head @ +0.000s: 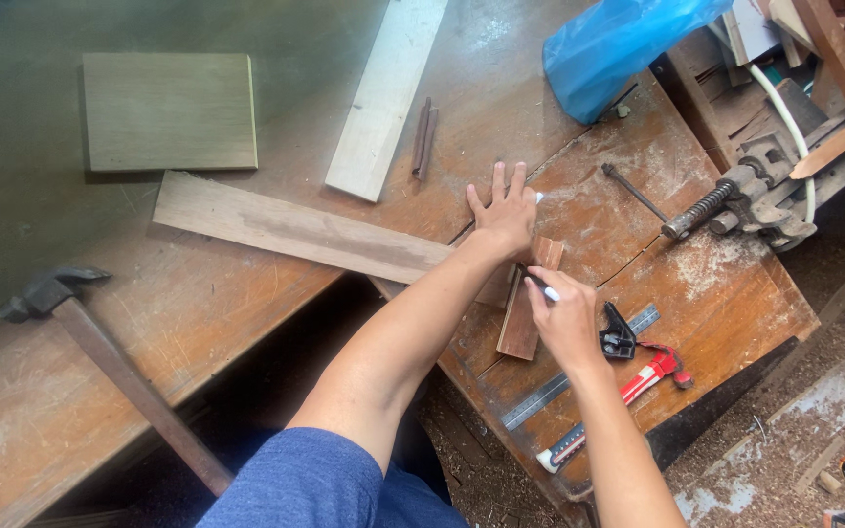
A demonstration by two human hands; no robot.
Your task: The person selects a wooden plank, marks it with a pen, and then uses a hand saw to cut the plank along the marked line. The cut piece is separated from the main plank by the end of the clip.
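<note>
Workbench (246,323) edge: left hand (506,215) flat, right hand (564,318) marking block (520,318).

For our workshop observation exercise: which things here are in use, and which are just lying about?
In use: left hand pressing the long plank; right hand with pen on the small wood block.

Lying about: hammer, square board, pale plank, combination square, vise, blue bag.

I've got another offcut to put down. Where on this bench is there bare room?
Free: the bench between the hammer and the long plank, and the patch left of the vise near its loose rod. Crowded: around both hands, where the small brown block, square ruler and red utility knife lie.
</note>
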